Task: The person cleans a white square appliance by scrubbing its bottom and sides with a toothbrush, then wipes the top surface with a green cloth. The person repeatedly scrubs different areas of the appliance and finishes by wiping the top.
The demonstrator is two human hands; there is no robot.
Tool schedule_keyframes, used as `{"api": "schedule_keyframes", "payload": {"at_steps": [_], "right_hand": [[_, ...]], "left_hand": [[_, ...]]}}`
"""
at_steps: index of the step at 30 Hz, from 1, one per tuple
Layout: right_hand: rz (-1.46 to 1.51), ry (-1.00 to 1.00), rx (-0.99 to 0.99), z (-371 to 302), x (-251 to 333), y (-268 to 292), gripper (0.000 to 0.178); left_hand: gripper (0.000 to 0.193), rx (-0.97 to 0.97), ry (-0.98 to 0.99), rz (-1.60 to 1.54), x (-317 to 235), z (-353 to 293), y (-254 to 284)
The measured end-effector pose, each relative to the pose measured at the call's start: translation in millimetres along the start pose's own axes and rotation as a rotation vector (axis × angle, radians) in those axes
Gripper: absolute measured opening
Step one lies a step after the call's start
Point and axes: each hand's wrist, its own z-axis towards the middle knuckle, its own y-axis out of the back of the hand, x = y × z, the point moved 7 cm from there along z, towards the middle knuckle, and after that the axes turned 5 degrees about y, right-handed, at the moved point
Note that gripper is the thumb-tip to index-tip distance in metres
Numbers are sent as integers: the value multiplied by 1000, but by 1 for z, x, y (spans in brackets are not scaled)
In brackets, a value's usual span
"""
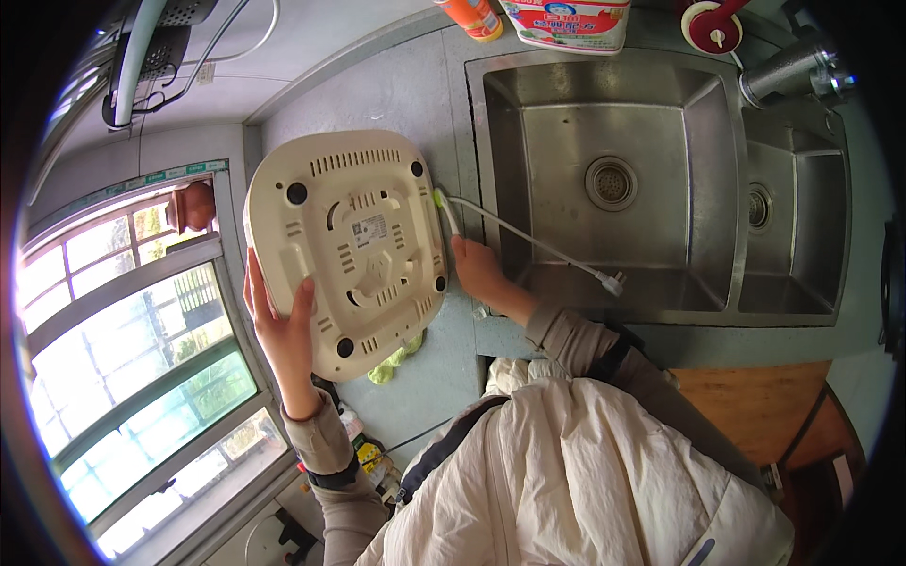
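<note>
A cream plastic countertop appliance (311,245) is held with its underside toward me, showing vent slots, dark round feet and a small label; its exact kind cannot be told. My left hand (283,325) grips its left edge, thumb over the underside and fingers along the side. From the right edge, near a bright green bit (439,197), comes a white power cord (514,229). Its plug (612,282) dangles over the sink's near edge. Beside the appliance, the closed fingers of my right hand (481,274) pinch a length of the cord.
A steel sink (528,189) with two basins and a faucet (788,75) lies to the right. Along the back stand an orange bottle (472,17) and a white-and-red tub (566,24). Green cloth (396,360) lies under the appliance's near edge; a window (142,358) is left.
</note>
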Motion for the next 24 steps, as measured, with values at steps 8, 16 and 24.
{"api": "schedule_keyframes", "payload": {"at_steps": [8, 16, 24], "right_hand": [[-22, -2, 118, 0, -15, 5, 49], [200, 112, 134, 23, 22, 37, 52], [-645, 656, 272, 91, 27, 128, 48]], "left_hand": [[71, 26, 72, -116, 2, -3, -2], [72, 43, 23, -115, 2, 0, -1], [76, 167, 56, -116, 22, 14, 3]]}}
